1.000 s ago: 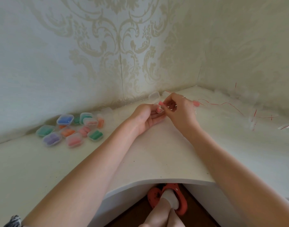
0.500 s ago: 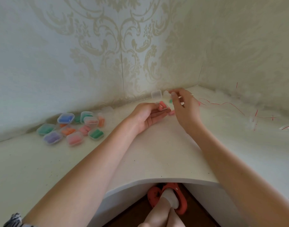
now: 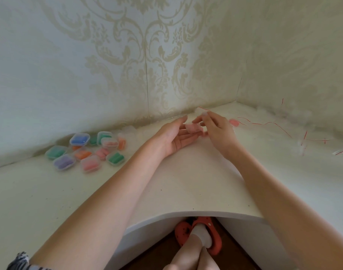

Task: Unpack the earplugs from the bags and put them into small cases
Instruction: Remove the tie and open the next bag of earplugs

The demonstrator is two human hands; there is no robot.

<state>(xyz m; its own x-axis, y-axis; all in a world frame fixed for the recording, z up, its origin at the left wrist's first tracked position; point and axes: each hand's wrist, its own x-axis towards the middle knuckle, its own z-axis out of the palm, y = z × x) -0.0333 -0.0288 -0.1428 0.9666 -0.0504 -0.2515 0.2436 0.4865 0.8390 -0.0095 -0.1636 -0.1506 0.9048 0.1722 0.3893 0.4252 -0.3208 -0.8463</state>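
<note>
A small clear case [image 3: 193,128] with pink earplugs inside lies on the outstretched fingers of my left hand [image 3: 174,138], which is turned palm up just above the white desk [image 3: 186,184]. My right hand [image 3: 217,129] meets it from the right, its thumb and curled fingers pinching the case. One loose pink earplug [image 3: 234,122] lies on the desk just beyond my right hand. The case's lid hinge is hidden by my fingers.
Several filled cases [image 3: 88,150] in blue, green, purple, orange and pink cluster at the left near the wall. Clear bags with red strips [image 3: 303,143] are strewn along the right. Papered walls close the corner. The desk's curved front edge [image 3: 196,213] is near me.
The clear case that stood raised at my fingertips now lies on my left fingers with pink earplugs in it. My right hand has closed in on it.
</note>
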